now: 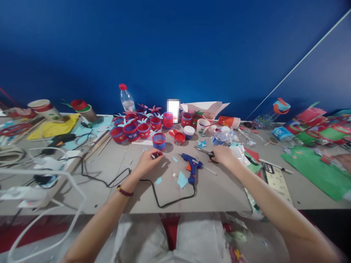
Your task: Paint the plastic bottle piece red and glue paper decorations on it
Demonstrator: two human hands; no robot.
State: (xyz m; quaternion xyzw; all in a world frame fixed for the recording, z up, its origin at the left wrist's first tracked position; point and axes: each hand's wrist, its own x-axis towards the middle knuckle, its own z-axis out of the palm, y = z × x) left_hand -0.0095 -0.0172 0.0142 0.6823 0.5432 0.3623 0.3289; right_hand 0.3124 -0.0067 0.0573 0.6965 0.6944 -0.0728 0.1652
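My left hand (148, 162) is closed over the table, its fingertips together; whatever they pinch is too small to make out. Just behind it stands a small red and blue cup (159, 141). My right hand (224, 155) grips the handles of the scissors (204, 150), whose blades point left along the tabletop. Between my hands lies a blue hot glue gun (193, 166) with an orange trigger, nozzle toward the back left. Light blue paper scraps (182, 180) lie beside it. An open red paint jar (179, 138) stands behind the glue gun.
Several red and blue cups with eyes (131, 131) cluster at the back left. A black cord (157, 199) loops across the front. On the left are a power strip (59, 179) and wooden sticks (97, 146). Green paper (315, 168) lies at right, before a blue wall (175, 54).
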